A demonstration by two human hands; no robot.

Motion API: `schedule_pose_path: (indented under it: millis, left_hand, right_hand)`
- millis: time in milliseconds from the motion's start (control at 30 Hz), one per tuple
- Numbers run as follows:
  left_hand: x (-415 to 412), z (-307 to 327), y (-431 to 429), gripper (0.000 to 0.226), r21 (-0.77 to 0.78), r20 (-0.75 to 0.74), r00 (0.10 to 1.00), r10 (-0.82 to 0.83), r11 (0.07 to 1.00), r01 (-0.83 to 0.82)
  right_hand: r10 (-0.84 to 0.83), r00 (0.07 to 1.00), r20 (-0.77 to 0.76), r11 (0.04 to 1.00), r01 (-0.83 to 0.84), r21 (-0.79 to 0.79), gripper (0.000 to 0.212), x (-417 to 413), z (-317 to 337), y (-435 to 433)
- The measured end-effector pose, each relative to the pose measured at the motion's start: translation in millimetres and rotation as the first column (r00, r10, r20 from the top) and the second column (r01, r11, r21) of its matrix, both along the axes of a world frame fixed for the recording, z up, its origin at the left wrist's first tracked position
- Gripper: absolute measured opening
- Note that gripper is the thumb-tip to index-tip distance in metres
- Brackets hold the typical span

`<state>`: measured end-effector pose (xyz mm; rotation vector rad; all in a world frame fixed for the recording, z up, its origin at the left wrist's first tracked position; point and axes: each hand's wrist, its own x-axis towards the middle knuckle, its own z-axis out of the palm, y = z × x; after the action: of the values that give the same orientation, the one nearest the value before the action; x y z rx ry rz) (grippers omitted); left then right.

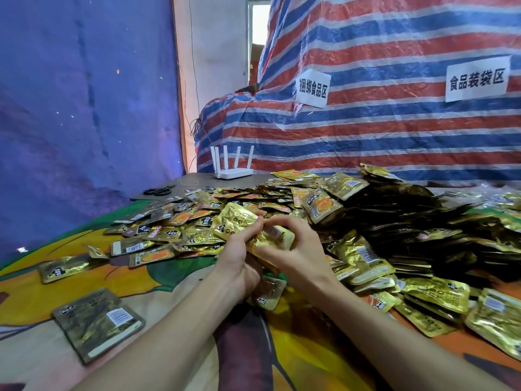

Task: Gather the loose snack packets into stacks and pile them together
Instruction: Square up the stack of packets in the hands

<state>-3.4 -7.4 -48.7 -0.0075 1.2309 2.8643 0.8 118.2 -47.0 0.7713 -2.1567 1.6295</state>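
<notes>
Both my hands hold a small stack of gold foil snack packets [239, 224] above the colourful cloth. My left hand [239, 258] grips the stack from below and from the left. My right hand [293, 249] pinches its right end with curled fingers. A wide heap of loose gold packets [380, 227] spreads behind and to the right of my hands. Stray packets lie at the left, among them one large near packet [97, 323] and another [63, 268] farther out.
The printed cloth [158, 280] covers the work surface. A white router [232, 172] with several antennas and black scissors [159, 191] sit on a grey board at the back. A red, white and blue striped tarp [380, 122] with two paper signs rises behind the heap.
</notes>
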Motion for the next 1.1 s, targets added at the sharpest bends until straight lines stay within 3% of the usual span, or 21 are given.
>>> schedule_pose_path:
  millis: [100, 233, 367, 467, 633, 733, 800, 867, 933, 1000, 1100]
  left_hand:
    - [2, 3, 2, 0.014, 0.035, -0.021, 0.999, -0.048, 0.998, 0.049]
    - [7, 3, 0, 0.018, -0.027, -0.034, 0.996, -0.08, 0.997, 0.079]
    - [11, 4, 3, 0.013, -0.105, -0.083, 0.996, -0.03, 0.994, 0.022]
    - [13, 5, 6, 0.04, -0.14, -0.082, 0.995, 0.053, 0.988, -0.064]
    - [15, 7, 12, 0.051, -0.236, -0.17, 0.984, 0.055, 0.967, -0.094]
    - [16, 5, 16, 0.055, -0.345, -0.163, 0.985, 0.053, 0.933, -0.107]
    - [15, 4, 17, 0.049, -0.394, -0.155, 0.986, 0.055, 0.912, -0.113]
    - [15, 3, 18, 0.037, -0.433, -0.162, 0.985, 0.059, 0.893, -0.125]
    - [15, 2, 18, 0.03, -0.442, -0.177, 0.982, 0.071, 0.885, -0.143]
    - [14, 0, 19, 0.025, -0.441, -0.2, 0.977, 0.079, 0.883, -0.162]
    - [13, -2, 19, 0.019, -0.467, -0.228, 0.971, 0.071, 0.867, -0.173]
  right_hand:
    - [-0.015, 0.993, 0.118, 0.978, 0.039, -0.203, 0.04, -4, 3, 5]
    - [0.043, 0.956, 0.29, 0.999, -0.036, -0.028, 0.052, -7, 7, 14]
    - [0.127, 0.954, 0.271, 0.991, -0.136, 0.014, 0.034, -8, 11, 17]
    - [0.116, 0.964, 0.238, 0.993, -0.115, -0.017, 0.026, -5, 22, 21]
    - [0.101, 0.924, 0.37, 0.961, 0.006, -0.277, 0.032, -5, 39, 35]
    - [0.088, 0.859, 0.504, 0.87, 0.181, -0.459, 0.018, -12, 57, 48]
    - [0.013, 0.857, 0.516, 0.818, 0.288, -0.498, 0.013, -18, 74, 64]
    - [-0.14, 0.886, 0.442, 0.801, 0.363, -0.475, 0.013, -23, 90, 85]
    - [-0.416, 0.872, 0.258, 0.801, 0.485, -0.35, 0.024, -28, 103, 108]
    - [-0.614, 0.79, -0.002, 0.758, 0.589, -0.28, 0.033, -34, 116, 128]
    - [-0.747, 0.61, -0.265, 0.662, 0.719, -0.211, 0.028, -56, 134, 150]
